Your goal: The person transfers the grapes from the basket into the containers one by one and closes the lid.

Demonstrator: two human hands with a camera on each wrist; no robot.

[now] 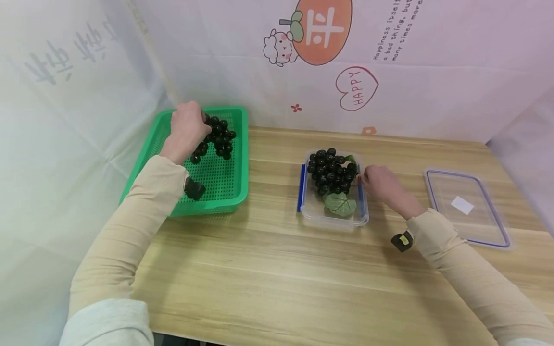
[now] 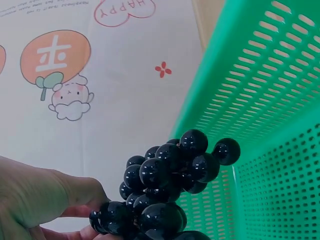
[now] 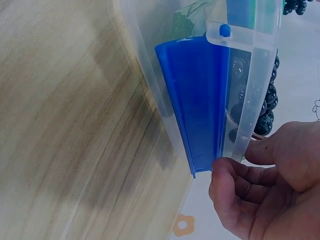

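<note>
My left hand [image 1: 186, 129] reaches into a green perforated basket [image 1: 225, 192] and grips a bunch of black grapes [image 1: 218, 139]. The left wrist view shows the bunch [image 2: 170, 175] up close against my fingers [image 2: 35, 200], with the basket wall [image 2: 270, 100] behind it. A clear plastic container [image 1: 333, 218] with blue latches holds a second bunch of black grapes [image 1: 331, 175] and a green leaf [image 1: 340, 204]. My right hand [image 1: 381, 185] is at its right side. There my thumb and curled fingers [image 3: 270, 190] pinch the rim by the blue latch [image 3: 200, 100].
A clear lid [image 1: 467, 206] with a blue rim and a white label lies flat at the right of the wooden table [image 1: 268, 278]. White printed sheets close off the back and both sides. The basket stands against the back left corner.
</note>
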